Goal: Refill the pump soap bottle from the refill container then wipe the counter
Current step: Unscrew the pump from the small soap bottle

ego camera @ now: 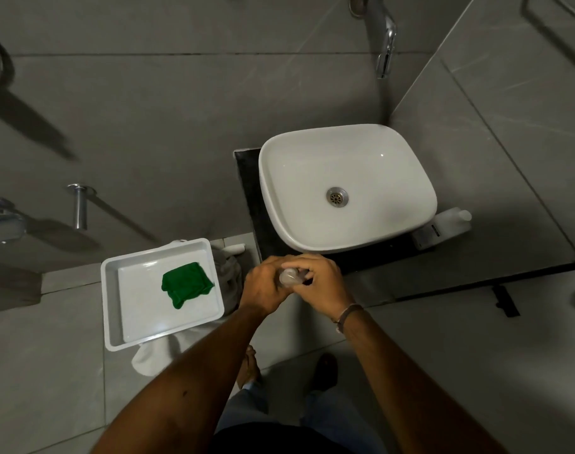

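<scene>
A small clear bottle (288, 276) is held between both hands just in front of the white basin (394, 231). My left hand (264, 285) wraps its left side and my right hand (323, 281) closes over its top and right side, so most of the bottle is hidden. A white refill container (454, 221) lies on the dark counter (246, 178) to the right of the basin, against the wall. A folded green cloth (185, 283) rests in a white tray (112, 309) to the left.
A chrome tap (385, 37) juts from the wall above the basin. The tray sits on a white-draped stand (148, 355) left of the counter. Chrome wall fittings (79, 204) stick out at the left. My feet (325, 371) are on the grey tiled floor below.
</scene>
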Motion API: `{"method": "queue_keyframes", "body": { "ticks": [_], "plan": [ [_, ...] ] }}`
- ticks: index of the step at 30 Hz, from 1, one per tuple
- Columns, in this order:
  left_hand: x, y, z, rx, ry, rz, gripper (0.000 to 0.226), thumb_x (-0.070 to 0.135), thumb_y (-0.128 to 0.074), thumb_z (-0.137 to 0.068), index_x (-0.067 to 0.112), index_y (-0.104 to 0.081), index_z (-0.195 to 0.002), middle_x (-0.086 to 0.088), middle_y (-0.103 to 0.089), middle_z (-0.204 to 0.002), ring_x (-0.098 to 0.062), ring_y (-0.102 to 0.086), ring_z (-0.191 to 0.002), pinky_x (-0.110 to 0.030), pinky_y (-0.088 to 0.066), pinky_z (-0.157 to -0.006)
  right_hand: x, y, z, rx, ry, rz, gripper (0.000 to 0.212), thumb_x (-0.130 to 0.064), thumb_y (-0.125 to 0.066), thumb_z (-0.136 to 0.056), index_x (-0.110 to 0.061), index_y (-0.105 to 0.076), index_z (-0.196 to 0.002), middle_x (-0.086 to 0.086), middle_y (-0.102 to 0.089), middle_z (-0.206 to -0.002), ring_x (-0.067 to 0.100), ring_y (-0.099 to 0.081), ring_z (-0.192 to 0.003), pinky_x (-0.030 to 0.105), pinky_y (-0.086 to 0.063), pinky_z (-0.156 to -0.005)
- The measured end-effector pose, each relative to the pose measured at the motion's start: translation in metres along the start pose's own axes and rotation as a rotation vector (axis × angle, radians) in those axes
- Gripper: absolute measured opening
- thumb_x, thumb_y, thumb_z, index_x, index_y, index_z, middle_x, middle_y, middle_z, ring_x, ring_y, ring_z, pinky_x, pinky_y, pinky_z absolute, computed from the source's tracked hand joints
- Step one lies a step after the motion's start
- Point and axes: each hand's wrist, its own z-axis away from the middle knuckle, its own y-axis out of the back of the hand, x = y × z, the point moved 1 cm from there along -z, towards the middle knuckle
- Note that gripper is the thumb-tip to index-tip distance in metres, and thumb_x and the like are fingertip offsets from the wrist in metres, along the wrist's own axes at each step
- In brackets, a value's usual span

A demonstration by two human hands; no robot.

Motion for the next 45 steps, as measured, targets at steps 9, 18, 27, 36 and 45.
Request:
{"method": "queue_keyframes", "body": {
  "ticks": [9,18,27,36,45],
  "plan": [
    [-0.005,-0.001,-0.002,-0.024,0.021,-0.013,0.073,0.041,-0.096,-0.075,0.02,-0.069,-0.14,-0.001,-0.073,-0.133,-0.021,-0.071,-0.118,-0.033,-0.054,-0.105,0.016,0.06,0.017,0.734,-0.293,-0.726,0.017,-0.007,-0.076,-0.088,-0.022,-0.074,-0.097,-0.01,-0.075,-0.086,0.003,-0.07,-0.081,0.021,-0.06,-0.074],
    [-0.002,-0.004,-0.003,-0.009,0.041,-0.002,0.072,0.033,-0.098,-0.074,0.016,-0.071,-0.138,-0.002,-0.074,-0.132,-0.023,-0.072,-0.118,-0.041,-0.058,-0.106,0.082,0.066,0.016,0.819,-0.801,-1.098,0.022,-0.006,-0.062,-0.099,-0.015,-0.057,-0.08,0.003,-0.064,-0.072,0.005,-0.063,-0.058,0.015,-0.056,-0.052],
    [0.006,-0.004,-0.002,-0.004,0.039,-0.06,0.07,0.035,-0.096,-0.077,0.012,-0.07,-0.138,-0.006,-0.074,-0.135,-0.027,-0.071,-0.121,-0.033,-0.053,-0.103,0.098,0.027,-0.038,0.647,-1.005,-1.135,0.044,-0.006,-0.066,-0.097,0.006,-0.057,-0.138,0.011,-0.061,-0.109,0.012,-0.061,-0.08,0.018,-0.055,-0.073],
    [0.011,-0.005,0.0,-0.029,0.097,-0.051,0.074,0.038,-0.093,-0.08,0.016,-0.063,-0.145,-0.003,-0.069,-0.14,-0.024,-0.067,-0.125,-0.029,-0.048,-0.103,0.106,0.012,-0.046,0.568,-1.11,-0.977,0.037,-0.01,-0.077,-0.09,0.003,-0.066,-0.123,0.017,-0.069,-0.112,0.022,-0.063,-0.095,0.029,-0.056,-0.081],
    [0.013,-0.009,0.004,-0.008,0.14,-0.044,0.103,0.045,-0.1,-0.067,0.02,-0.051,-0.154,-0.003,-0.061,-0.149,-0.024,-0.06,-0.135,-0.033,-0.045,-0.11,0.104,0.016,-0.037,0.562,-1.087,-1.078,0.044,-0.008,-0.074,-0.092,0.008,-0.061,-0.131,0.02,-0.062,-0.138,0.033,-0.059,-0.131,0.025,-0.056,-0.078]
  ]
}}
